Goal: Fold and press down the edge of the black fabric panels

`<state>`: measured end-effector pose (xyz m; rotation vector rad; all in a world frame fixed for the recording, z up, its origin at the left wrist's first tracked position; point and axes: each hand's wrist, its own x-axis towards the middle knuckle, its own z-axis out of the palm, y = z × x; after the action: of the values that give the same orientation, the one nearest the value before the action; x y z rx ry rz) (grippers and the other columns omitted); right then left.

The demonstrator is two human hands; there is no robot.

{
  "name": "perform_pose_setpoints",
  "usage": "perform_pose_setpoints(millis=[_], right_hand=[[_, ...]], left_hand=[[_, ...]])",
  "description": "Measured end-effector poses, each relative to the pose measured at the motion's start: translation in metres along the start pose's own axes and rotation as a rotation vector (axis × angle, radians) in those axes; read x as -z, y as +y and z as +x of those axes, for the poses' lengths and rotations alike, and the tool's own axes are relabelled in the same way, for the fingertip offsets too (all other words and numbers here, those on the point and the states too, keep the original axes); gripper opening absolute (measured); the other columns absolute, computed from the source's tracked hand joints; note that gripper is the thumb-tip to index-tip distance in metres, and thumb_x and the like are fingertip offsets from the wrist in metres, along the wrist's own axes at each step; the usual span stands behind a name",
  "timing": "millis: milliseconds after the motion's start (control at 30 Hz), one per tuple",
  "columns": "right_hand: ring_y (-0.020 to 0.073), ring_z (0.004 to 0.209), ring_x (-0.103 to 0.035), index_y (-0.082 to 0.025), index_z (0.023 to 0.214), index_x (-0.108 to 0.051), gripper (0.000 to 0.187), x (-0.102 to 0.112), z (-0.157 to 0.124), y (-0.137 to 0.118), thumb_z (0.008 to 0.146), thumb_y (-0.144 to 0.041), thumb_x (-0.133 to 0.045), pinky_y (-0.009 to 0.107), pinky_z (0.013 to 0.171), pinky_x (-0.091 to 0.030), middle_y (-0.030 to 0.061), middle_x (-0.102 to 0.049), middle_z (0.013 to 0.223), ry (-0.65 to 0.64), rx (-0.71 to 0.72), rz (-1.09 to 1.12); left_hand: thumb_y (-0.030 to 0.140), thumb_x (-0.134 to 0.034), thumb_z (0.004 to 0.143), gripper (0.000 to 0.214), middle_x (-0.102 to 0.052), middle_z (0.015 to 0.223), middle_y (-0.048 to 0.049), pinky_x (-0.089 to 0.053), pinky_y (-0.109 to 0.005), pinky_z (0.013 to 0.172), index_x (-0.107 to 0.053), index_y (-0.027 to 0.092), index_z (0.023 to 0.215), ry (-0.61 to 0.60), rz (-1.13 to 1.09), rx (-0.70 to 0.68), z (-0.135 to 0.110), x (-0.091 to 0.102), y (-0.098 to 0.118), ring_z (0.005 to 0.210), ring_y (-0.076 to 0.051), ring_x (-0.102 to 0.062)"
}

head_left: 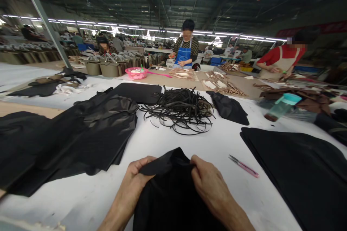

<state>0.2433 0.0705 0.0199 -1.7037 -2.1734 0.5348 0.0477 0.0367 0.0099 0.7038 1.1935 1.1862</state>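
A piece of black fabric (170, 195) lies at the near edge of the white table (151, 140), bunched up at its top. My left hand (137, 175) grips the fabric's upper left part, fingers curled round it. My right hand (207, 182) pinches the upper right part, thumb and fingers closed on the cloth. Pink-handled scissors (244, 166) lie on the table just right of my right hand. A tangle of black cords (180, 110) sits beyond the fabric in the middle of the table.
A heap of black fabric (81, 133) covers the left of the table; a flat stack (300, 166) lies at the right. A teal-capped bottle (282, 106) lies at the far right. Two people work at the far tables, near a pink basket (136, 73).
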Motion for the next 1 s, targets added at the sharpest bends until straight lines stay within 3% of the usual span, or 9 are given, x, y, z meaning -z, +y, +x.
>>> perform_pose_setpoints(millis=[133, 200, 267, 333, 400, 500, 767, 933, 1000], right_hand=[[0.0186, 0.094, -0.057, -0.028, 0.111, -0.054, 0.032, -0.007, -0.004, -0.005, 0.080, -0.023, -0.047, 0.028, 0.079, -0.041, -0.0004, -0.064, 0.102, -0.062, 0.042, 0.261], [0.0204, 0.099, -0.055, -0.027, 0.116, -0.053, 0.037, -0.012, -0.004, -0.012, 0.079, -0.031, -0.053, 0.029, 0.083, -0.040, 0.0017, -0.062, 0.109, -0.016, 0.014, 0.309], [0.0184, 0.091, -0.057, -0.026, 0.106, -0.057, 0.026, -0.012, -0.002, -0.018, 0.082, -0.032, -0.050, 0.027, 0.079, -0.040, 0.0007, -0.064, 0.100, 0.022, 0.025, 0.358], [0.0149, 0.077, -0.055, -0.024, 0.083, -0.059, 0.016, -0.010, 0.002, -0.023, 0.086, -0.031, -0.044, 0.024, 0.070, -0.039, -0.0025, -0.062, 0.082, 0.018, 0.049, 0.396], [0.0128, 0.064, -0.049, -0.022, 0.064, -0.048, 0.027, -0.007, 0.003, -0.024, 0.088, -0.034, -0.042, 0.023, 0.059, -0.035, -0.0047, -0.053, 0.065, -0.006, 0.028, 0.395], [0.0122, 0.058, -0.040, -0.021, 0.060, -0.034, 0.035, -0.005, 0.002, -0.015, 0.089, -0.041, -0.039, 0.024, 0.053, -0.028, -0.0055, -0.040, 0.058, 0.010, -0.034, 0.389], [0.0129, 0.055, -0.032, -0.022, 0.060, -0.033, 0.042, 0.016, 0.005, 0.072, 0.080, -0.057, -0.042, 0.024, 0.050, -0.028, -0.0050, -0.030, 0.057, 0.186, -0.295, 0.588], [0.0157, 0.059, -0.043, -0.021, 0.057, -0.044, 0.040, 0.028, -0.004, 0.145, 0.075, -0.056, -0.049, 0.025, 0.055, -0.035, -0.0025, -0.044, 0.056, 0.340, -0.404, 0.617], [0.0173, 0.061, -0.047, -0.021, 0.056, -0.048, 0.039, 0.028, -0.010, 0.167, 0.074, -0.055, -0.051, 0.026, 0.057, -0.038, -0.0015, -0.050, 0.057, 0.328, -0.433, 0.643]], left_hand=[[0.036, -0.069, 0.063, 0.023, -0.053, 0.051, 0.0026, -0.032, -0.020, 0.044, -0.060, 0.016, 0.067, -0.021, -0.048, 0.097, -0.002, -0.012, -0.002, 0.043, -0.010, -0.046], [0.037, -0.069, 0.065, 0.023, -0.055, 0.054, 0.0022, -0.034, -0.020, 0.045, -0.061, 0.015, 0.071, -0.060, -0.006, 0.075, -0.004, -0.018, -0.003, 0.045, -0.010, -0.047], [0.037, -0.070, 0.066, 0.024, -0.056, 0.055, 0.0024, -0.035, -0.020, 0.047, -0.062, 0.015, 0.073, -0.101, 0.055, 0.038, -0.006, -0.021, -0.002, 0.047, -0.010, -0.048], [0.039, -0.071, 0.065, 0.027, -0.057, 0.057, 0.0020, -0.037, -0.020, 0.048, -0.063, 0.015, 0.073, -0.114, 0.066, 0.004, -0.006, -0.021, -0.002, 0.049, -0.010, -0.049], [0.046, -0.070, 0.066, 0.033, -0.060, 0.059, 0.0013, -0.040, -0.021, 0.050, -0.064, 0.015, 0.075, -0.064, 0.049, -0.029, -0.005, -0.018, -0.003, 0.052, -0.013, -0.052], [0.055, -0.063, 0.069, 0.039, -0.063, 0.059, 0.0001, -0.045, -0.024, 0.054, -0.065, 0.016, 0.074, 0.095, 0.106, -0.072, -0.001, -0.011, -0.005, 0.057, -0.018, -0.057], [0.047, -0.059, 0.075, 0.032, -0.072, 0.079, -0.0068, -0.053, -0.030, 0.075, -0.069, 0.017, 0.079, 0.338, 0.222, 0.021, 0.015, 0.016, -0.004, 0.091, -0.027, -0.064], [0.045, -0.057, 0.074, 0.027, -0.072, 0.094, -0.0030, -0.047, -0.033, 0.092, -0.068, 0.020, 0.078, 0.525, 0.384, -0.031, 0.030, 0.052, -0.015, 0.113, -0.029, -0.053], [0.043, -0.057, 0.073, 0.024, -0.071, 0.096, -0.0009, -0.047, -0.032, 0.093, -0.067, 0.022, 0.079, 0.518, 0.405, -0.039, 0.033, 0.060, -0.018, 0.118, -0.029, -0.049]])
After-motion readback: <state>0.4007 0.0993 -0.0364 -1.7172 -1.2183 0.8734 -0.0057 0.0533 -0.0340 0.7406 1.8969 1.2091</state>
